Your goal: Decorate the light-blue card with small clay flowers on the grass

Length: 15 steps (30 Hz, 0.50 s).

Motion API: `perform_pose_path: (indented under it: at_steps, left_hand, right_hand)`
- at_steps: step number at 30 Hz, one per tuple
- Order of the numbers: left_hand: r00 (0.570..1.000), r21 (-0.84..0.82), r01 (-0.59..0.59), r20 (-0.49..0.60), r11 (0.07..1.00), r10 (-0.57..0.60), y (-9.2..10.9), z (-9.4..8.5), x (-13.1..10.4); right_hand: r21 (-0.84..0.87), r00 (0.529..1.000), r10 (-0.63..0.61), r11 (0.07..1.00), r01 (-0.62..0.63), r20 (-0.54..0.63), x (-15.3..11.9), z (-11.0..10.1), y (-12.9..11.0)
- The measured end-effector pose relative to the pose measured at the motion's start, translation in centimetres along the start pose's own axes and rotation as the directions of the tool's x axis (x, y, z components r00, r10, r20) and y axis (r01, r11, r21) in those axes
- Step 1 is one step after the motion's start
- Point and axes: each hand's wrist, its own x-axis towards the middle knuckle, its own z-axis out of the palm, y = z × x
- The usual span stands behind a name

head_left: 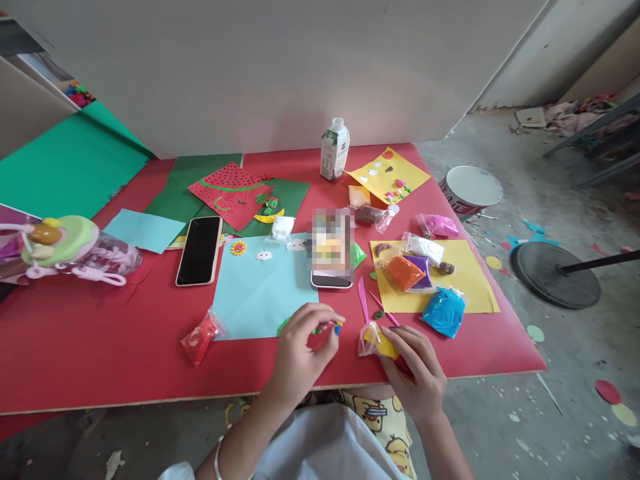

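Observation:
Over the near edge of the light blue paper (265, 287), my left hand (303, 350) is closed in a pinch on a small bit of yellow clay (340, 324). My right hand (416, 368) grips a clear bag of yellow clay (380, 343) at the table's front edge. On the blue paper are a clay sun (239, 248), white clouds (263, 255) and some green clay (284, 325), partly hidden behind my left hand. A pink plastic knife (363, 300) and a thin pink stick (381, 305) lie just beyond the bag.
Bagged clay in orange (406, 272), blue (444, 312) and red (201, 337) lies around. A black phone (200, 252), another phone (331, 278) with a blurred screen, a carton bottle (335, 150) and a tumbler (117, 255) stand or lie on the red table (125, 353).

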Motion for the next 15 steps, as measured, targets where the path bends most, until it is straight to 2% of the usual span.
perform_pose_path:
  at_steps: [3,6,9,12,15]
  left_hand:
    - [0.995,-0.001,0.079,-0.066,0.997,-0.079,-0.8,-2.5,0.5]
    - [0.972,0.031,0.174,-0.166,0.984,-0.166,-2.1,-5.4,1.0]
    - [0.959,0.08,0.199,-0.221,0.977,-0.177,-2.9,-7.8,1.7]
    - [0.967,0.146,0.182,-0.207,0.973,-0.15,-2.7,-8.5,2.2]
    - [0.986,0.192,0.076,-0.159,0.978,-0.045,-1.5,-7.8,2.6]
  right_hand:
    - [-0.014,1.0,0.011,1.0,-0.011,0.003,-0.1,0.0,0.0]
    - [-0.012,1.0,0.029,1.0,-0.029,0.0,-0.2,0.1,0.0]
    - [-0.03,0.999,0.041,0.999,-0.04,0.005,-0.4,0.5,0.1]
    - [-0.084,0.997,0.069,0.994,-0.065,0.046,-0.5,0.8,0.1]
    - [-0.168,0.992,0.119,0.98,-0.11,0.044,0.1,0.7,-0.6]
